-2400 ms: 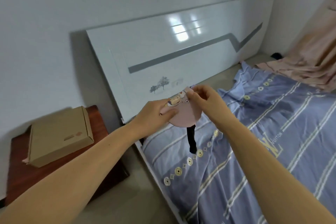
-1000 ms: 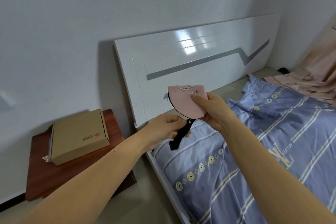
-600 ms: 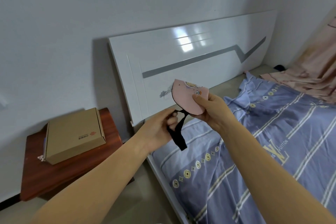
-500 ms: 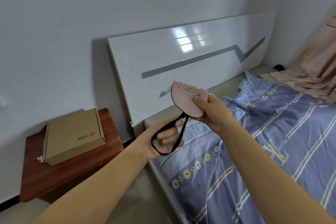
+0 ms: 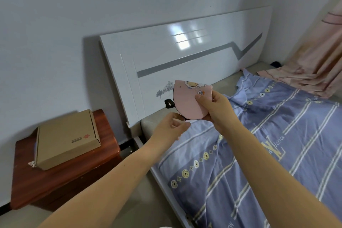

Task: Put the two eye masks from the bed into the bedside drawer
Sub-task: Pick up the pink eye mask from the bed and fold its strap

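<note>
Head view: pink eye mask held over bed
Right hand fingers pinch mask; left hand fingers curled just below

A single head-worn wide-angle view looks forward and down from standing height over the bed's edge. It faces the white headboard. The fingers sit close, mid-frame; left of them lies the bedside cabinet, right of them the striped quilt.
</note>
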The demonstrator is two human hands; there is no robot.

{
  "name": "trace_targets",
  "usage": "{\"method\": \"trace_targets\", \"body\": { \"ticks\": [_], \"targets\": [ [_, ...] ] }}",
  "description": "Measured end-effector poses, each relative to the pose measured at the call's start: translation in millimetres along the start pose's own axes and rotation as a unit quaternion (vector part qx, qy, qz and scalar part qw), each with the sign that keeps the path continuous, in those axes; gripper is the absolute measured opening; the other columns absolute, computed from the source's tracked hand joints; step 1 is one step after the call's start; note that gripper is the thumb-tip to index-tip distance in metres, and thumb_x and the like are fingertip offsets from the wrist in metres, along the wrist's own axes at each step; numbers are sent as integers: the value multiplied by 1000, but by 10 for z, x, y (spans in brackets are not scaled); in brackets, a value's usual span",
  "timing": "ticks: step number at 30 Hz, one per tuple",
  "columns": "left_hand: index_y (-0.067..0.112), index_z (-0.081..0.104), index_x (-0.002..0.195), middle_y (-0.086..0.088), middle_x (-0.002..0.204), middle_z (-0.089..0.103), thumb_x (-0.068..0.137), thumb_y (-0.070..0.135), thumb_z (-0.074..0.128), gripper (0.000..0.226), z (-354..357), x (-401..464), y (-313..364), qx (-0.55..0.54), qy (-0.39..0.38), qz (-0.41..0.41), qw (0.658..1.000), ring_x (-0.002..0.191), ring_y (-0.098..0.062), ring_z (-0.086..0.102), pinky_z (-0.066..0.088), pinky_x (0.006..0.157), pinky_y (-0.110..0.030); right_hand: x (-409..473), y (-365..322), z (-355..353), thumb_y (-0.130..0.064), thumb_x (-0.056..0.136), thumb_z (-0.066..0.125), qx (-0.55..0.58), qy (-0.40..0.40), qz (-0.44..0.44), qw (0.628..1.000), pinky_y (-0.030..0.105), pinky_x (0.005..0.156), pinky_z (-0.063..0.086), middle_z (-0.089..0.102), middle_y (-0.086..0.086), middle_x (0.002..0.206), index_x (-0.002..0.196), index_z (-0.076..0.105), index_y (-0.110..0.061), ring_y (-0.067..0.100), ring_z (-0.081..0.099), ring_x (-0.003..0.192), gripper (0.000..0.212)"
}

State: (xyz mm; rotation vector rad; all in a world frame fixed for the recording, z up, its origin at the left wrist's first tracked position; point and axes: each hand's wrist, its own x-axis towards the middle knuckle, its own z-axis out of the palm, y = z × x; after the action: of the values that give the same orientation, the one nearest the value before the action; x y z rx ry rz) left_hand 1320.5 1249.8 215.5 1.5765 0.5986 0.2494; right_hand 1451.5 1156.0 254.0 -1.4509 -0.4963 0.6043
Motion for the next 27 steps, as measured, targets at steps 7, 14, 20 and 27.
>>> {"method": "trace_targets", "body": {
  "ticks": [7, 14, 20, 27],
  "targets": [
    [25, 66, 92, 0, 101, 67, 86, 25, 62, 7, -70, 38, 95, 108, -10, 107, 988, 84, -1, 60, 44, 73, -8, -11, -15, -55, -16, 89, 58, 28, -6, 10, 1000, 29, 60, 59, 67, 7, 97, 99, 64, -20, 22, 66, 85, 12],
    [-1, 59, 87, 0, 54, 52, 90, 14, 57, 15, -114, -30, 146, -96, -110, -2, 989, 46, -11, 44, 44, 49, -19, 1, -4, -40, -17, 89, 58, 41, -13, 12, 999, 28, 61, 57, 68, 4, 97, 103, 63, -20, 20, 66, 85, 15],
    [15, 57, 57, 5, 30, 44, 88, 33, 38, 41, -265, -123, 105, -368, -296, -171, 865, 20, -4, 35, 31, 26, -13, -15, -29, -75, -16, 89, 58, 24, 29, -9, 999, 26, 58, 58, 67, 4, 95, 107, 62, -15, 18, 66, 82, 18],
    [5, 40, 131, -4, 98, 66, 92, 36, 47, 50, -45, -37, 119, 340, -213, -77, 913, 83, -18, 65, 53, 70, -26, -118, -29, 88, -19, 88, 58, -58, 14, -39, 997, 44, 72, 57, 67, 3, 87, 83, 65, -27, 25, 63, 84, 12]
  ]
}}
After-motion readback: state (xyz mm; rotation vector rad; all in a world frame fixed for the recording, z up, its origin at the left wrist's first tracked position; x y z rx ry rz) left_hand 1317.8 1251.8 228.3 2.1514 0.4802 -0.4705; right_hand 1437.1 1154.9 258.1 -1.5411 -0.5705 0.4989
